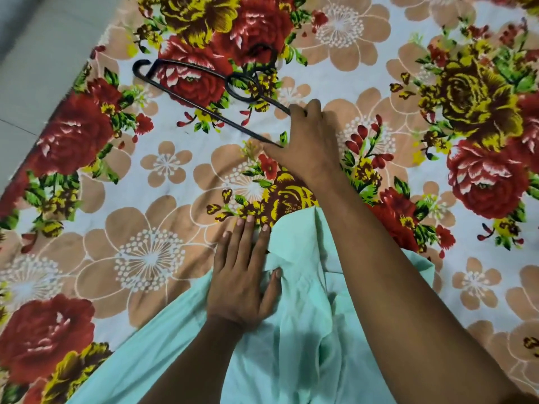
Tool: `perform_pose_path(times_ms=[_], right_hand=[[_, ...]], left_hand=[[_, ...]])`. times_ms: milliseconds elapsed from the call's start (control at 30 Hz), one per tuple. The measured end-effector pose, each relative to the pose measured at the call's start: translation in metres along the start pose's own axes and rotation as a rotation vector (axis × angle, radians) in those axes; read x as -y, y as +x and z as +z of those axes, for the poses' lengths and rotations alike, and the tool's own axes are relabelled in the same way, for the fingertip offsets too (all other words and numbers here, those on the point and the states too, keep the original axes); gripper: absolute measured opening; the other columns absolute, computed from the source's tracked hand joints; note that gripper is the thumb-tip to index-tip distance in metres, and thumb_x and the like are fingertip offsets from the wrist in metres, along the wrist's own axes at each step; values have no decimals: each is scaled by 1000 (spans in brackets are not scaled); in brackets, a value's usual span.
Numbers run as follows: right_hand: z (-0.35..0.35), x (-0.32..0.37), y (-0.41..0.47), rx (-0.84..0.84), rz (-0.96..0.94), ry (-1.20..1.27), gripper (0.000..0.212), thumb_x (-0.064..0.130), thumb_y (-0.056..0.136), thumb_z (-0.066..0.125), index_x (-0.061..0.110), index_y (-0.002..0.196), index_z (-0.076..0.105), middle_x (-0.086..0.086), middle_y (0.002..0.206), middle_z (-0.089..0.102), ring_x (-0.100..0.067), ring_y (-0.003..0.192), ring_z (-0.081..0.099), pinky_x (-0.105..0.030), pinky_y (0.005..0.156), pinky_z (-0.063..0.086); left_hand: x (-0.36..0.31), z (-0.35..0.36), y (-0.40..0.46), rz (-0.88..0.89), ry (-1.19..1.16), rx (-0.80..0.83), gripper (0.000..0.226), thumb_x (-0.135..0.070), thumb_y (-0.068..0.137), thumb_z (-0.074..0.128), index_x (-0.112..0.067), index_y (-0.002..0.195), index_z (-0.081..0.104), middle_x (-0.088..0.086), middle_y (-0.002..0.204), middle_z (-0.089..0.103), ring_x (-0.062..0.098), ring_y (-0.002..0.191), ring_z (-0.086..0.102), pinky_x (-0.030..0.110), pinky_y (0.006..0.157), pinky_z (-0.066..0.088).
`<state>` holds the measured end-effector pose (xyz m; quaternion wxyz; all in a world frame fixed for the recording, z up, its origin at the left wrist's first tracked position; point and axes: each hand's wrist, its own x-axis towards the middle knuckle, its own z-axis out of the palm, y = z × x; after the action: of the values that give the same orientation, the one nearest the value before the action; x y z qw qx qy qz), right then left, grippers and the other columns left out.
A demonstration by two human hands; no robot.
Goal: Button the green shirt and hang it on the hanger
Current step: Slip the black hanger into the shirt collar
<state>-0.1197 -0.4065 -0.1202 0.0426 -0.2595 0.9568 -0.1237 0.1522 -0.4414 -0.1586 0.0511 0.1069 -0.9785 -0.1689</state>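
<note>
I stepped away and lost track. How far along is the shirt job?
Buttoning: cannot tell, since no buttons show on the green shirt, which lies flat and rumpled on the floral bedsheet. In hand: the right hand is on one end of the black hanger, while the left hand presses flat on the shirt. Left: the hanger is not yet inside the shirt, so hanging remains.

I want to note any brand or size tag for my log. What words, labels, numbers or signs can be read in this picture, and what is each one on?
None: no readable text shows.
green shirt: no tag, label or print in view.
hanger: plain dark bars, no marking visible.
bedsheet: floral pattern only, no lettering.
</note>
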Motion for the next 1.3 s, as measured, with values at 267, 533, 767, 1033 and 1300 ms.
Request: perform_pose_path(times_ms=[267, 533, 767, 1033, 1300], right_hand=[[-30, -7, -66, -122, -7, 161, 86, 59, 78, 78, 9, 142, 48, -9, 130, 48, -29, 104, 65, -40, 79, 56], [-49, -37, -174, -218, 151, 543, 88, 51, 81, 81, 14, 150, 41, -2, 148, 51, -17, 129, 54, -24, 99, 45], [-68, -85, -272, -216, 190, 484, 85, 50, 75, 76, 22, 149, 46, -2, 126, 53, -19, 103, 57, -45, 89, 55], [-97, -125, -343, -153, 244, 325, 81, 41, 66, 79, 19, 139, 49, 3, 120, 43, -28, 111, 58, -44, 87, 54], [-117, -139, -378, -65, 235, 99, 92, 34, 64, 84, 14, 144, 44, -9, 136, 46, -37, 117, 54, -51, 93, 51]], left_hand=[[0, 3, -4, 14, 7, -22, 75, -44, 94, 48, -11, 160, 35, 14, 169, 26, 30, 159, 19, 57, 125, 22], [2, 5, -7, 27, 5, -46, 71, -46, 96, 46, -14, 159, 37, 13, 167, 31, 29, 159, 21, 55, 125, 19], [-5, 0, -10, 18, -30, -60, 69, -49, 99, 41, -16, 159, 35, 12, 165, 34, 28, 157, 24, 49, 128, 13], [-70, -19, -33, -119, 4, -225, 47, -61, 100, 44, -19, 100, 65, 4, 107, 62, 30, 114, 48, 46, 96, 28], [-109, -25, -13, -399, -18, 128, 37, -51, 84, 64, -14, 82, 67, 8, 82, 68, 35, 94, 62, 43, 85, 28]])
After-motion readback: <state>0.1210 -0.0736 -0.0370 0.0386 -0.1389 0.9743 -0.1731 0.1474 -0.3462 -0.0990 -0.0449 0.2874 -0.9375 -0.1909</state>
